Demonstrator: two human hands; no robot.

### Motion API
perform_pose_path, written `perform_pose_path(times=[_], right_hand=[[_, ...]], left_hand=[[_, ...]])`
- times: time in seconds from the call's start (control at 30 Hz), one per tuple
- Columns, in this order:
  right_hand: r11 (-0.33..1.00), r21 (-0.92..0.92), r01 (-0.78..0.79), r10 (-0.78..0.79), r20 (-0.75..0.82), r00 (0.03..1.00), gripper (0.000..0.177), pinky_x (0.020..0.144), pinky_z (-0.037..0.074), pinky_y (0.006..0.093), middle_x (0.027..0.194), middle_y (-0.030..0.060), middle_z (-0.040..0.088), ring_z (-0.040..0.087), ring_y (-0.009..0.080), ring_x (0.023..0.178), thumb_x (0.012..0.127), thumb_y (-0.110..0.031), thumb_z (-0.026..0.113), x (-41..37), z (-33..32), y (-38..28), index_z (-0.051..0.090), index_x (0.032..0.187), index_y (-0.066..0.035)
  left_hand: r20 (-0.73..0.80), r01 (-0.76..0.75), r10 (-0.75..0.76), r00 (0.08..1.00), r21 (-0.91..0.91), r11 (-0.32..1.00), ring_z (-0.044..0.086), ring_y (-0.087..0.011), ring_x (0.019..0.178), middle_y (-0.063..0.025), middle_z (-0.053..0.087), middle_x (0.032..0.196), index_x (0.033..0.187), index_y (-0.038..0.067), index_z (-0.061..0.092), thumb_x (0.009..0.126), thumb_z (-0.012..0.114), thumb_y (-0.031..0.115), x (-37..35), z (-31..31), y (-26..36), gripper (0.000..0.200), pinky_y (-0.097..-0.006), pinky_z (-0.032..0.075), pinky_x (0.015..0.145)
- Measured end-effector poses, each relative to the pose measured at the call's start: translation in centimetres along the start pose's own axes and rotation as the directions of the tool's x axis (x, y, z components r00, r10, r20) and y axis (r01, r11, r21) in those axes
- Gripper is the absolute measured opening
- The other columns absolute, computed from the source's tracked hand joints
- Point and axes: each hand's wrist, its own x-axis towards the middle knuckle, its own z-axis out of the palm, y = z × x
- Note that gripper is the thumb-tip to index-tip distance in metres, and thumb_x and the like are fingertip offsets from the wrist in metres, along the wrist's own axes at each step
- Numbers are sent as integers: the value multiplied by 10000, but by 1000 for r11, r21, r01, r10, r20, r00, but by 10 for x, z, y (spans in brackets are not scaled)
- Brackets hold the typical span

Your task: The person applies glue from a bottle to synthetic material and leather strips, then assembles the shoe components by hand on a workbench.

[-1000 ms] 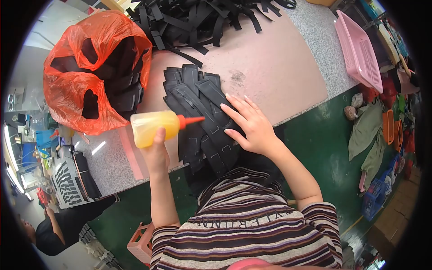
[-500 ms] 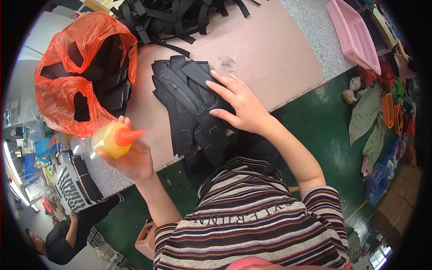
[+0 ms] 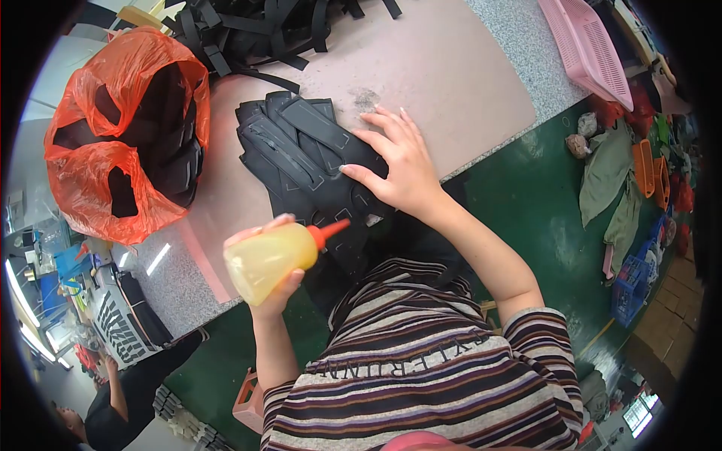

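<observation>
Head view: my hands work over black pieces point(image 3: 301, 161) on the worktop point(image 3: 451, 83).
Left hand point(image 3: 274, 282) grips a yellow bottle point(image 3: 267, 259); right hand point(image 3: 398, 169) presses flat, fingers spread.

The table point(image 3: 169, 282) had a speckled grey stone top, and a pink mat point(image 3: 444, 75) lay flat over most of its middle. A stack of black pieces point(image 3: 301, 158) lay fanned on the mat, overhanging the near edge. Just left of it sat an orange plastic bag point(image 3: 83, 173) stuffed with more black pieces. A heap of black straps point(image 3: 263, 22) lay at the far side, and a pink basket point(image 3: 583, 45) at the right end.
</observation>
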Motion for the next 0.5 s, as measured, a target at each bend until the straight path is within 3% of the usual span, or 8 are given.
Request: perform_pose_path(times=[0.07,0.17,0.2,0.23,0.3,0.37,0.43,0.5], right_hand=[[1000,0,-1,1,0,1000,534,1162,236,529,1310,143,568,433,340,1346,805,-413,756,-1,0,-1,665,1158,-22],[1000,26,-1,1,-2,1000,545,1160,237,533,1309,140,570,440,337,1342,796,-404,768,-1,-2,-1,658,1173,-26],[999,53,-2,2,0,1000,549,1159,237,536,1309,140,570,442,337,1340,792,-398,774,-2,-4,-1,655,1179,-27],[997,79,-1,0,3,1000,554,1158,238,538,1309,140,570,444,337,1339,787,-391,780,-2,-6,-1,651,1185,-28],[996,94,10,-7,-36,999,554,1150,254,541,1267,158,581,465,352,1308,786,-413,775,-7,-13,1,656,1142,-6],[999,39,-6,7,-47,999,543,1148,255,545,1256,156,583,465,350,1307,781,-397,782,-16,-26,2,657,1136,-6],[1000,-22,3,-4,-37,999,520,1152,252,540,1244,145,586,467,342,1308,774,-384,785,-25,-31,6,662,1122,-16],[999,-47,-3,2,-19,1000,511,1154,250,536,1243,141,587,467,337,1310,773,-379,785,-32,-31,9,666,1119,-22]], left_hand=[[179,72,-82,980,58,996,593,-363,1169,-278,567,1271,1301,62,362,745,853,241,-7,-9,-3,763,-470,487,993],[74,85,-71,995,-206,975,596,-361,1165,-268,568,1268,1298,69,370,754,846,281,-10,0,1,753,-467,503,980],[-65,5,-30,997,-348,937,595,-369,1164,-256,562,1279,1320,73,366,763,833,365,-1,2,5,783,-469,514,971],[-111,16,-81,991,-494,869,552,-369,1215,-232,432,1416,1364,61,379,777,808,438,1,-13,4,819,-501,491,1001],[-336,-163,27,941,-384,909,532,-373,1245,-236,472,1377,1391,54,375,814,777,416,34,-12,9,791,-487,486,1010],[-376,-203,139,916,-136,970,538,-366,1246,-221,513,1340,1396,39,387,849,756,329,70,-6,5,721,-471,478,1022],[-443,-164,134,886,-29,986,591,-307,1189,-172,574,1289,1342,8,446,897,695,111,94,3,-8,520,-458,488,1013],[-463,-96,124,878,83,992,621,-271,1131,-147,608,1226,1297,7,493,906,683,81,111,8,-19,441,-437,524,967]])
